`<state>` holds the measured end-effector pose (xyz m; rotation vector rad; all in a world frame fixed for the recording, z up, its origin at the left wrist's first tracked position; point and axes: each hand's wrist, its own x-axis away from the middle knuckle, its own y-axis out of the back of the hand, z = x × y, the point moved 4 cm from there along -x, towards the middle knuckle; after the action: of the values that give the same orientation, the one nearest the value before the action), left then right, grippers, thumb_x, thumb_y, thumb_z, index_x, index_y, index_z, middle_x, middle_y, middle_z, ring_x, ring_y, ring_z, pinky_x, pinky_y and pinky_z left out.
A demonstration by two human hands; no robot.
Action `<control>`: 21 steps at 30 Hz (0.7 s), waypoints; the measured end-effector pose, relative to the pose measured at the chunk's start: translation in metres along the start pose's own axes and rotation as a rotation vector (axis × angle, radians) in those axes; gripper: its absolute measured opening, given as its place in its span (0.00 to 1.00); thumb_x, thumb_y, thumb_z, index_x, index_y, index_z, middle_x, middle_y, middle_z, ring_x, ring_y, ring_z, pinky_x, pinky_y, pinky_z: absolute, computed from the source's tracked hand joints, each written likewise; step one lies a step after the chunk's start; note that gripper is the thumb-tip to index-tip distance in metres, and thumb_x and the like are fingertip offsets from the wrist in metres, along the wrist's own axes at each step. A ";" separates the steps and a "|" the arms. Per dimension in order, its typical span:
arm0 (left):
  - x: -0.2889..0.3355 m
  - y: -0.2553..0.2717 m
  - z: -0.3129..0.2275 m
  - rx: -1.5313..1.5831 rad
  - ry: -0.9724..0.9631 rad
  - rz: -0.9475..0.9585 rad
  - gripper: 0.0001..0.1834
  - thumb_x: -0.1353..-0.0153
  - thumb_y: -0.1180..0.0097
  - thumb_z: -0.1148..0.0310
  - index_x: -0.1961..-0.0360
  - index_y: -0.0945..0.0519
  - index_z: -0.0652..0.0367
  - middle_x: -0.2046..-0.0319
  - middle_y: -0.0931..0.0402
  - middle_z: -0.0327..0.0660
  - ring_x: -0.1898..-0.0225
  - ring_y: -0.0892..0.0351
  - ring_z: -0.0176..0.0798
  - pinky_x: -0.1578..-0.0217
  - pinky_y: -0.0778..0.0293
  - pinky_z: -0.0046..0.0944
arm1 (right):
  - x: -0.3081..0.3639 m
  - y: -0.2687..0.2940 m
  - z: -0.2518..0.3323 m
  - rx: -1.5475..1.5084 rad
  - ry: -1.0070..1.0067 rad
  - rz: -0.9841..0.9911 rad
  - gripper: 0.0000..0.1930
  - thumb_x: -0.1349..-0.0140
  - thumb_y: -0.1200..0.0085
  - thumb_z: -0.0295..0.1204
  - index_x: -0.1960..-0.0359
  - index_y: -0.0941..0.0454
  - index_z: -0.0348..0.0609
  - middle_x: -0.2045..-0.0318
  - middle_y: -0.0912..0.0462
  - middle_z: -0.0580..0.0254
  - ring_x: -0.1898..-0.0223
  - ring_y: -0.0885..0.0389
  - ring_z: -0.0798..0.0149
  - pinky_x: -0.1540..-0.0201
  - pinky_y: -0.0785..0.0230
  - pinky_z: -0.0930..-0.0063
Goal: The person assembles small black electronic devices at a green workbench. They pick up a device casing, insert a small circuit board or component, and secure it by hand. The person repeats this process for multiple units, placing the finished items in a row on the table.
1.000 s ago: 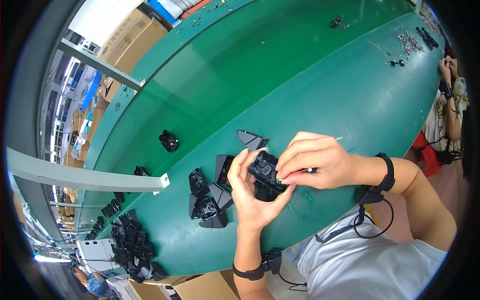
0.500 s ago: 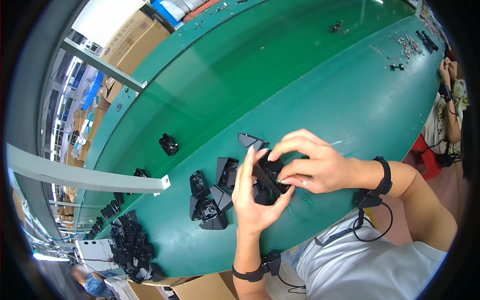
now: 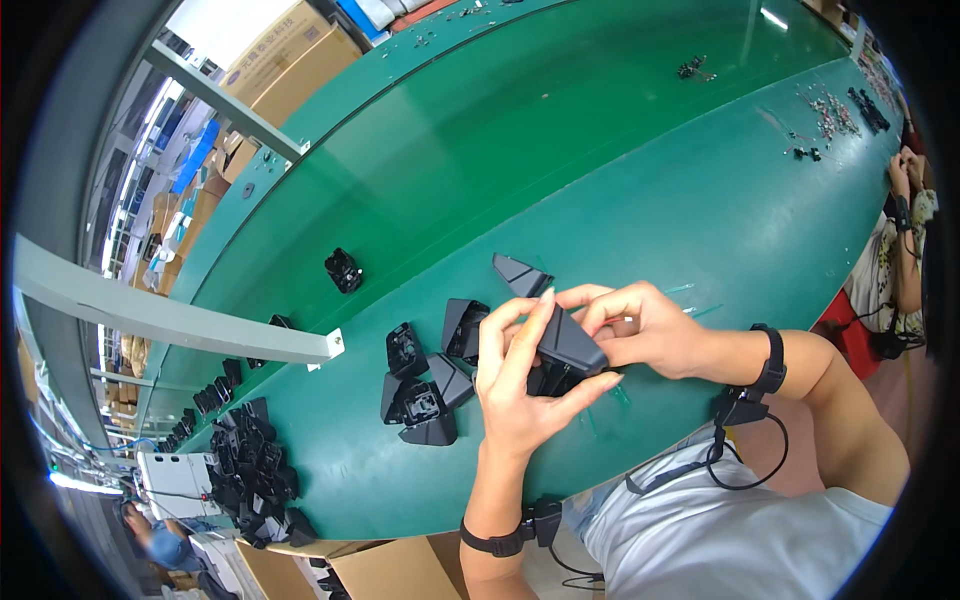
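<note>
My left hand (image 3: 520, 400) and my right hand (image 3: 652, 328) both grip a black wedge-shaped plastic housing (image 3: 573, 340) above the bench. Its smooth closed side is turned up, so the hollow inside is hidden. The left thumb and fingers wrap round its near and left sides; the right fingertips press its far right side, partly hidden behind it. Just beyond the hands lies a loose black housing piece (image 3: 520, 273). Left of them sit several hollow black housings, among them an open one (image 3: 463, 330) and another holding inner parts (image 3: 422, 402).
The green bench (image 3: 720, 230) borders a lower green strip bearing one black housing (image 3: 343, 270). A grey metal beam (image 3: 180, 305) crosses from the left. A heap of black housings (image 3: 255, 470) lies at the left end, above an open cardboard box (image 3: 400, 572). A co-worker's arm (image 3: 907, 250) shows at right.
The housing has been turned over: its open inside faced up before, and now its closed side does. My right fingers have moved from inside it to its outer edge.
</note>
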<state>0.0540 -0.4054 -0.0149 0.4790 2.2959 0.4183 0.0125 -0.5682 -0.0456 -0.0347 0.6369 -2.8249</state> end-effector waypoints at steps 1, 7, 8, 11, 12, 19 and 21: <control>0.001 0.001 -0.001 0.016 0.000 -0.011 0.49 0.70 0.15 0.57 0.41 0.20 0.63 0.48 0.28 0.46 0.62 0.22 0.35 0.70 0.27 0.31 | 0.001 0.002 0.000 0.041 0.022 0.027 0.07 0.39 0.39 0.21 0.60 0.17 0.34 0.34 0.34 0.47 0.39 0.26 0.60 0.38 0.31 0.65; 0.000 0.009 -0.006 -0.128 -0.001 -0.078 0.48 0.71 0.15 0.53 0.45 0.18 0.63 0.50 0.26 0.46 0.69 0.22 0.32 0.75 0.25 0.31 | -0.002 -0.004 0.013 -0.044 0.011 0.145 0.17 0.39 0.38 0.24 0.50 0.18 0.28 0.36 0.28 0.41 0.36 0.27 0.55 0.38 0.31 0.63; 0.001 0.010 -0.008 -0.160 -0.011 -0.071 0.47 0.71 0.15 0.53 0.45 0.17 0.62 0.51 0.25 0.46 0.70 0.22 0.33 0.76 0.25 0.31 | -0.004 -0.005 0.009 -0.050 0.002 0.150 0.17 0.39 0.38 0.24 0.49 0.19 0.28 0.37 0.27 0.41 0.37 0.26 0.55 0.38 0.31 0.63; 0.001 0.009 -0.007 -0.211 -0.054 -0.090 0.45 0.69 0.16 0.53 0.47 0.17 0.63 0.52 0.24 0.45 0.71 0.21 0.34 0.77 0.25 0.31 | -0.003 -0.006 0.005 -0.114 -0.087 0.100 0.19 0.36 0.38 0.28 0.46 0.20 0.29 0.38 0.26 0.45 0.41 0.23 0.60 0.40 0.29 0.65; 0.001 0.009 -0.007 -0.200 -0.068 -0.093 0.42 0.69 0.16 0.53 0.50 0.16 0.63 0.53 0.23 0.45 0.71 0.20 0.35 0.77 0.25 0.31 | -0.002 -0.006 -0.003 -0.164 -0.119 0.086 0.18 0.35 0.39 0.29 0.47 0.20 0.29 0.38 0.25 0.46 0.42 0.22 0.61 0.41 0.29 0.66; -0.004 0.011 -0.008 -0.127 -0.069 -0.097 0.35 0.66 0.16 0.60 0.54 0.15 0.63 0.58 0.21 0.46 0.65 0.18 0.38 0.74 0.23 0.32 | -0.001 -0.001 -0.018 -0.409 -0.181 0.068 0.13 0.32 0.41 0.35 0.57 0.19 0.36 0.54 0.17 0.56 0.50 0.19 0.64 0.41 0.29 0.66; -0.005 0.011 -0.009 -0.127 -0.052 -0.099 0.34 0.65 0.17 0.62 0.54 0.15 0.63 0.58 0.20 0.46 0.63 0.18 0.39 0.72 0.22 0.33 | -0.002 -0.001 -0.015 -0.426 -0.187 0.066 0.13 0.32 0.40 0.36 0.58 0.19 0.36 0.55 0.16 0.56 0.50 0.19 0.62 0.40 0.29 0.65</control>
<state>0.0535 -0.3997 -0.0013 0.3086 2.2163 0.4937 0.0126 -0.5605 -0.0589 -0.3411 1.1529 -2.5323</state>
